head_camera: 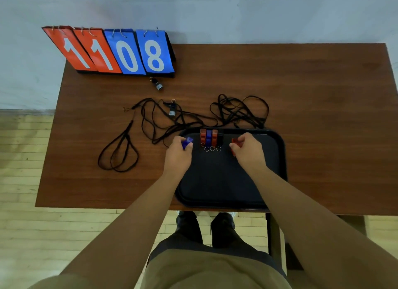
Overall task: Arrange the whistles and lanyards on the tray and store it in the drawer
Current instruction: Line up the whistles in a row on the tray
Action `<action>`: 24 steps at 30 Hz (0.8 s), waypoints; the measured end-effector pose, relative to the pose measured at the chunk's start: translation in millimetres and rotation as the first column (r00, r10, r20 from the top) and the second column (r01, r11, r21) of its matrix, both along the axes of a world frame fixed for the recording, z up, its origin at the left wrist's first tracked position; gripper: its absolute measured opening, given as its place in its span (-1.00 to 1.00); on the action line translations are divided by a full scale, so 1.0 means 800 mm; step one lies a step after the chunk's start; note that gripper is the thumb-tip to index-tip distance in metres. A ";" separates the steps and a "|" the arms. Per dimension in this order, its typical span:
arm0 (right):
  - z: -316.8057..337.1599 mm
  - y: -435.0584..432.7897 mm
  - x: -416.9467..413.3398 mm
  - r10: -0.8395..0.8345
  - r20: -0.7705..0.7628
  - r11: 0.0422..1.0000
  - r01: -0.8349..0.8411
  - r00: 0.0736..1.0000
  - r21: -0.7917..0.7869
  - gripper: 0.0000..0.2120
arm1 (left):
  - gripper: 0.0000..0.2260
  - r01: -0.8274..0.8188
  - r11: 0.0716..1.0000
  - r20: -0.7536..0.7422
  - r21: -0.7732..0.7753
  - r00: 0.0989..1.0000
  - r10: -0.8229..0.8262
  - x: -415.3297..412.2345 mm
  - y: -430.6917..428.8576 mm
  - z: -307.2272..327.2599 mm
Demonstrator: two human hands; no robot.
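A black tray (pixel 217 185) lies at the table's near edge. Several whistles (pixel 210 137), red, blue and black, stand side by side along its far rim, their key rings towards me. My left hand (pixel 178 152) grips a blue whistle (pixel 187 142) at the tray's left rim. My right hand (pixel 247 148) grips a red whistle (pixel 235 142) over the tray's right half. Black lanyards (pixel 155 125) sprawl on the table left of and beyond the tray, and a second tangle of lanyards (pixel 239 112) lies just behind it. Two dark whistles (pixel 171 111) (pixel 159 85) rest farther back.
The brown wooden table (pixel 312 116) stands against a pale wall. A flip scoreboard (pixel 116 52) showing 11 and 08 stands at the table's far left corner. Wooden floor shows to the left and below. My legs are under the table's near edge.
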State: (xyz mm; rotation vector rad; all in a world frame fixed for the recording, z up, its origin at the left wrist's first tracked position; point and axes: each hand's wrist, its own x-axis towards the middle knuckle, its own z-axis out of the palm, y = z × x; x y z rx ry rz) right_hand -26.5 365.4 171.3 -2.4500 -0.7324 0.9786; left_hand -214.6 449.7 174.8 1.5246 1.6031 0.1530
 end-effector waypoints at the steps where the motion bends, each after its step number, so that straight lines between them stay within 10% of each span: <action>1: -0.004 0.003 0.000 0.017 0.030 1.000 -0.017 0.999 -0.006 -0.77 | -0.77 0.040 0.998 -0.010 0.041 0.999 -0.040 0.003 0.003 -0.006; 24: -0.023 0.002 0.002 0.098 0.100 0.995 -0.098 0.990 -0.007 -0.65 | -0.75 0.188 0.968 -0.096 0.169 0.980 -0.174 0.019 0.011 -0.042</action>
